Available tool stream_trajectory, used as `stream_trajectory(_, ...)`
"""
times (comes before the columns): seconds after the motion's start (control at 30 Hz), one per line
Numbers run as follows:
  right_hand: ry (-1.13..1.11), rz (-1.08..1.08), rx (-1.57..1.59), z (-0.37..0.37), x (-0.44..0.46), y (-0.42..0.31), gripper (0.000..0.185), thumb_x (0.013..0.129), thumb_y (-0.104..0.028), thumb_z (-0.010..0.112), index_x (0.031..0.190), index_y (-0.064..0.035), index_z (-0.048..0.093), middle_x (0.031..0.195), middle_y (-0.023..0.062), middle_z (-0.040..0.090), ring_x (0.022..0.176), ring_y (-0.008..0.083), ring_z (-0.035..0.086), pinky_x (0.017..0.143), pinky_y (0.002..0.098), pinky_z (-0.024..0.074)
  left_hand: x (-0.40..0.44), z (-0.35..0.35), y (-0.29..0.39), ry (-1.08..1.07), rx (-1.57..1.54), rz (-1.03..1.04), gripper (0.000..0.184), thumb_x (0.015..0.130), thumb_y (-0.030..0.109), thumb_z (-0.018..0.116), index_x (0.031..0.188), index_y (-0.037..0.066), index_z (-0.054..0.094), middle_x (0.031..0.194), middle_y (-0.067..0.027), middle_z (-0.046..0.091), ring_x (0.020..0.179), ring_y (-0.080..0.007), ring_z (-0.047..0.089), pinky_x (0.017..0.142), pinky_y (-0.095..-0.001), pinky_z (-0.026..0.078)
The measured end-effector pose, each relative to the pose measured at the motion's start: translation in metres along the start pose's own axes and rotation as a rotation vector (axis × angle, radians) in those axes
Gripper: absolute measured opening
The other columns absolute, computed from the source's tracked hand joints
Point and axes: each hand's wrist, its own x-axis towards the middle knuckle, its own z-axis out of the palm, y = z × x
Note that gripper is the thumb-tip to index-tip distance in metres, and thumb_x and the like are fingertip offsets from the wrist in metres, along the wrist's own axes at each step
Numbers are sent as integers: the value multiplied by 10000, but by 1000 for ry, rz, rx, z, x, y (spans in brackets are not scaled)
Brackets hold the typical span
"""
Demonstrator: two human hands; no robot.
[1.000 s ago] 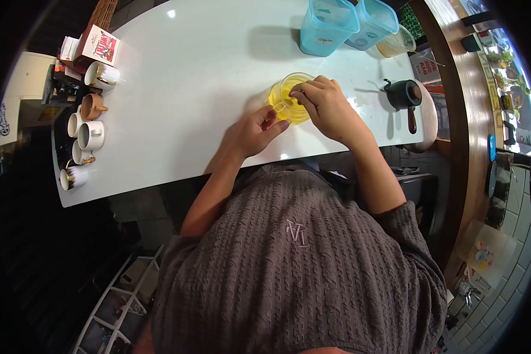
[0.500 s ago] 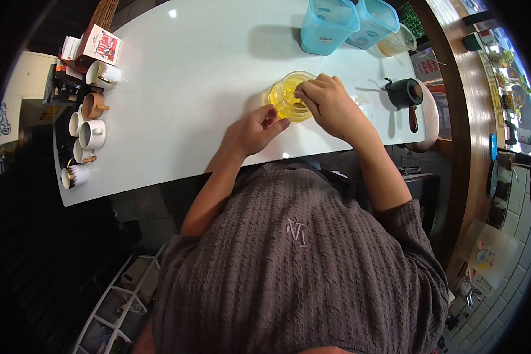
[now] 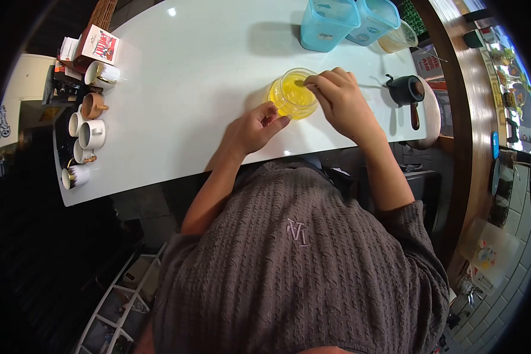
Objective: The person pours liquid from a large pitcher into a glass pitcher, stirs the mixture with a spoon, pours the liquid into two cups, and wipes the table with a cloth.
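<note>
A clear glass jar (image 3: 297,111) with ridged sides stands on the white table, with bright yellow liquid (image 3: 295,91) inside. At its near left side, my left hand (image 3: 256,130) grips the glass between thumb and fingers. My right hand (image 3: 339,97) is closed in a pinch over the jar's right rim. A small, dark spoon-like utensil (image 3: 301,84) shows at those fingertips, mostly hidden by them, its lower end over or in the liquid.
Several cups (image 3: 92,134) and a box (image 3: 103,46) line the left end of the white table (image 3: 183,76). Two blue plastic containers (image 3: 327,26) and a clear pitcher (image 3: 397,38) stand at the back right. A dark pot (image 3: 404,90) with a wooden handle sits at right.
My right hand has shifted slightly right and up, uncovering more of the yellow liquid. My left hand stays at the jar, almost unmoved.
</note>
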Motion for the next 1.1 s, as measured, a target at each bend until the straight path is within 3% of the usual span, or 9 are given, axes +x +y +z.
stream_trajectory(0.2,468,-118,136,-21,-40,-15,202,722,-25,687,920,-25,644,803,64,622,685,210,538,638,331,402,-1,-3,-1,19,91,-55,262,883,275,646,767,103,487,672,70,390,609,-45,360,555,-214,323)
stream_trajectory(0.43,553,-159,31,6,-71,-14,270,712,68,662,978,19,645,754,91,628,631,201,561,591,295,429,1,-2,1,7,76,8,287,891,268,631,741,108,446,662,63,388,600,-41,349,543,-214,311)
stream_trajectory(0.53,835,104,294,14,-86,-9,207,806,154,550,980,70,625,795,129,660,681,196,606,622,283,478,-1,-3,1,-5,66,3,274,903,260,612,744,111,447,660,61,398,593,-35,354,539,-213,311)
stream_trajectory(0.7,1092,628,493,39,-124,39,163,884,35,568,1034,70,623,867,115,685,749,130,627,689,245,489,2,-1,-6,-39,11,37,238,941,267,554,788,104,474,661,52,435,602,-41,391,565,-209,346)
stream_trajectory(0.73,1092,627,492,39,-131,44,163,884,35,568,1034,70,623,867,115,685,749,130,627,689,245,489,2,0,-6,-33,-23,34,237,955,276,530,810,95,482,676,41,454,616,-49,410,589,-210,363)
stream_trajectory(0.8,964,886,434,39,-140,48,216,916,-77,592,1058,84,612,944,147,683,853,111,643,718,213,477,-1,2,-3,-30,-53,29,243,969,285,507,832,85,490,691,31,473,629,-56,429,612,-210,381)
stream_trajectory(0.9,1033,899,494,47,-142,58,219,925,-104,585,1043,78,622,940,135,688,838,101,635,696,194,460,-4,4,10,-4,-188,93,267,990,313,460,896,69,517,723,14,489,666,-74,452,644,-215,393)
stream_trajectory(1.0,1072,935,556,51,-143,64,220,925,-106,586,1047,73,622,947,133,689,751,91,610,677,184,442,-5,0,15,94,-276,19,244,954,249,557,895,13,571,732,-5,512,661,-75,488,589,-200,401)
stream_trajectory(1.1,972,1091,554,50,-151,72,203,893,-136,635,1008,28,665,929,112,688,743,95,584,691,209,448,-3,-9,1,212,91,308,189,888,173,658,931,-10,642,765,-16,514,706,-82,496,628,-216,434)
